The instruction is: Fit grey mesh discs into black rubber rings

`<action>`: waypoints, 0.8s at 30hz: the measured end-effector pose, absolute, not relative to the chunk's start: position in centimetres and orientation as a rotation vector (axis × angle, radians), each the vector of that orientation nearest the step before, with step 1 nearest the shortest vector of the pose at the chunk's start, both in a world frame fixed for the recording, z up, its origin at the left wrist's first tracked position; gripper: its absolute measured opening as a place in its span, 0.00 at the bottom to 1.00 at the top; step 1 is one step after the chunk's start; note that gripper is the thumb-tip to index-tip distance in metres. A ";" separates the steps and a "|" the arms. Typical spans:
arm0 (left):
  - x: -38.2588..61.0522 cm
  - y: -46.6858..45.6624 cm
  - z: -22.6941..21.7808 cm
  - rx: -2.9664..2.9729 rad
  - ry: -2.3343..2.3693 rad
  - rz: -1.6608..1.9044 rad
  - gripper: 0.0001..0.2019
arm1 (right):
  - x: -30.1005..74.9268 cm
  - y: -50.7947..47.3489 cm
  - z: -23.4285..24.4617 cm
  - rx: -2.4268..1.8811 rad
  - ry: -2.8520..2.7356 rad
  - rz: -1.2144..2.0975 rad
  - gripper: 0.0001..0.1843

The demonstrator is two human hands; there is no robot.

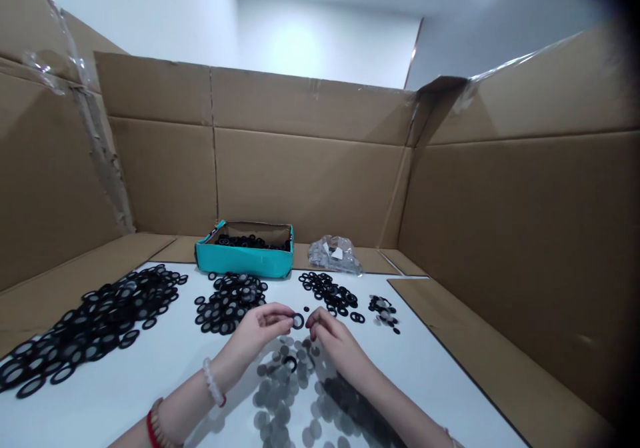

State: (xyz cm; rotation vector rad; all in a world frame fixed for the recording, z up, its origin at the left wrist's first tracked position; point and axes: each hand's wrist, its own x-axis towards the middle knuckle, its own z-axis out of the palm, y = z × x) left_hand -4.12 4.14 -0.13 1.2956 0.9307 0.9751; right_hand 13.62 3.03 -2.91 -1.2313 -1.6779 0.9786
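Observation:
My left hand (265,325) pinches a black ring (302,323) between thumb and fingertips, holding it upright above the white table. Just to the right of the ring, my right hand (333,335) has its fingers curled together; whatever they hold, if anything, is too small to make out. Under both hands lies a scatter of thin translucent grey discs (274,395). Another black ring (291,364) rests among these discs. A small dark piece (307,309) lies on the table just beyond the fingertips.
Black rings lie in a long heap (100,318) at left, a middle heap (233,301), a looser group (330,293) and a small cluster (384,310) at right. Behind stand a teal box (245,261) of rings and a clear plastic bag (334,255). Cardboard walls (310,181) surround the table.

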 end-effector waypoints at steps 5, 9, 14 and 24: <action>-4.1 4.5 -0.4 1.393 0.981 0.986 0.13 | 13.6 1.2 -2.0 -1.328 -2.154 0.717 0.17; -5.8 6.2 -0.3 1.733 1.179 1.063 0.10 | 13.8 0.6 -1.9 -1.332 -2.323 0.726 0.21; -9.4 9.4 0.0 2.247 1.609 0.939 0.10 | 14.0 0.5 -2.0 -1.275 -2.324 0.751 0.17; -6.8 12.2 0.0 2.838 1.812 0.722 0.13 | 13.7 0.0 -0.8 -1.316 -2.685 0.211 0.09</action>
